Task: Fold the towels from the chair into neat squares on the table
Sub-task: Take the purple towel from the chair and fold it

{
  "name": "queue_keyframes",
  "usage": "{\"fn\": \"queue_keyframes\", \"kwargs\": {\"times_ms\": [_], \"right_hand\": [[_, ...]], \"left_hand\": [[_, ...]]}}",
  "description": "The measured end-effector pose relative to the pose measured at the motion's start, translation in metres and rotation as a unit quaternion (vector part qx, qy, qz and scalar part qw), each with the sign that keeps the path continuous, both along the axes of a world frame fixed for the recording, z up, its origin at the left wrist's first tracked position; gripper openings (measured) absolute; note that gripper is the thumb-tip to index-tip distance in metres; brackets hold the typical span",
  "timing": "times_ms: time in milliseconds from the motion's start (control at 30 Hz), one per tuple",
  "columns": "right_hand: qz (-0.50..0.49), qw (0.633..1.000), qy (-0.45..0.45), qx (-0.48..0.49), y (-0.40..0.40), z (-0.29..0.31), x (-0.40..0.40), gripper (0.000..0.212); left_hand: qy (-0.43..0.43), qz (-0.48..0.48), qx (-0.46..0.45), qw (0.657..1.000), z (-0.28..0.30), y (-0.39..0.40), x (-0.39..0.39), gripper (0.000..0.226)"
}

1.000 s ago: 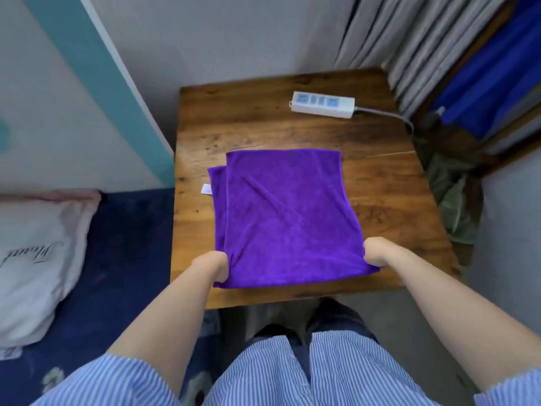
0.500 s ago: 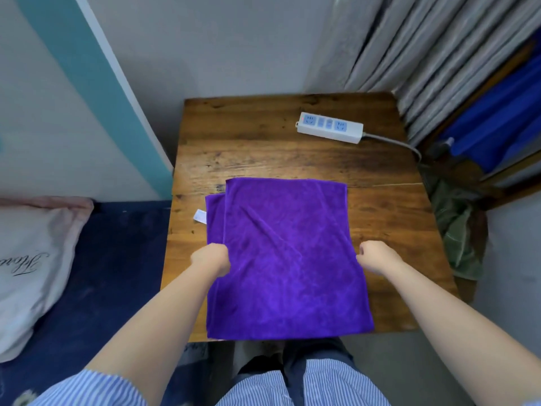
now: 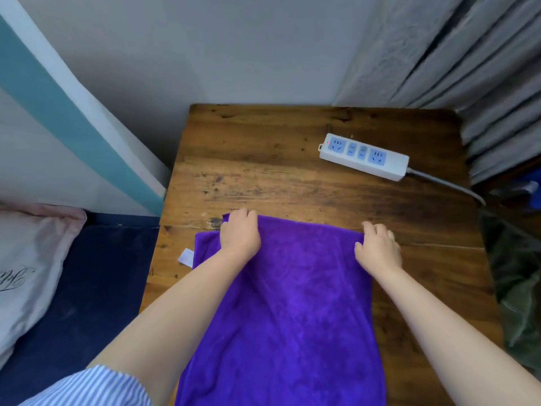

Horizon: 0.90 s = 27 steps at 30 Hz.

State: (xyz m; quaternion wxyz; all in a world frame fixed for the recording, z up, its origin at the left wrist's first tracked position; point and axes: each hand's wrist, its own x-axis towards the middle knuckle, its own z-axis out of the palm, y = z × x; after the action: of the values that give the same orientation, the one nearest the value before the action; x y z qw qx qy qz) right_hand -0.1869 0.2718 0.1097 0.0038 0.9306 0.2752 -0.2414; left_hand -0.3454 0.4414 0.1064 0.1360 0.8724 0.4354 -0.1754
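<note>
A purple towel (image 3: 292,303) lies on the wooden table (image 3: 263,159), running from mid-table down past the bottom of the view. A lower layer sticks out at its left side, with a small white tag (image 3: 186,257) beside it. My left hand (image 3: 240,232) grips the towel's far left corner, fingers curled over the edge. At the far right corner, my right hand (image 3: 379,247) pinches the edge with its fingers bent down. The chair is not in sight.
A white power strip (image 3: 363,156) lies at the table's far right, its cable running off the right edge. Grey curtains (image 3: 468,54) hang behind. A pillow (image 3: 29,259) on dark blue bedding (image 3: 96,288) is left of the table; dark green fabric (image 3: 515,288) is to the right.
Both hands have moved from the towel's near corners forward along its sides to its far edge. The view has tilted and come closer to the table.
</note>
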Motion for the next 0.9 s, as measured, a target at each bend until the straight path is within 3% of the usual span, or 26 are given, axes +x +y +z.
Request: {"fn": "queue_keyframes", "kwargs": {"times_ms": [200, 333, 467, 567, 733, 900], "right_hand": [[0.056, 0.998, 0.019, 0.008, -0.001, -0.021, 0.016, 0.033], [0.09, 0.988, 0.082, 0.09, -0.013, -0.011, 0.02, 0.023], [0.107, 0.971, 0.151, 0.15, -0.022, 0.016, 0.019, 0.021], [0.131, 0.963, 0.18, 0.152, -0.025, 0.032, 0.014, 0.022], [0.151, 0.969, 0.154, 0.121, -0.011, 0.031, 0.011, 0.02], [0.183, 0.979, 0.07, 0.052, 0.015, 0.031, 0.004, 0.022]], "left_hand": [[0.061, -0.026, 0.026, 0.997, -0.029, 0.017, -0.001, 0.038], [0.056, -0.002, 0.027, 0.998, -0.025, 0.014, -0.012, 0.028], [-0.1, -0.05, 0.05, 0.992, -0.002, 0.003, -0.036, 0.024], [-0.131, -0.086, 0.027, 0.987, 0.025, -0.003, -0.065, 0.03], [-0.061, 0.017, -0.026, 0.998, 0.038, -0.001, -0.097, 0.012], [-0.025, 0.124, -0.107, 0.986, 0.028, 0.021, -0.114, 0.033]]}}
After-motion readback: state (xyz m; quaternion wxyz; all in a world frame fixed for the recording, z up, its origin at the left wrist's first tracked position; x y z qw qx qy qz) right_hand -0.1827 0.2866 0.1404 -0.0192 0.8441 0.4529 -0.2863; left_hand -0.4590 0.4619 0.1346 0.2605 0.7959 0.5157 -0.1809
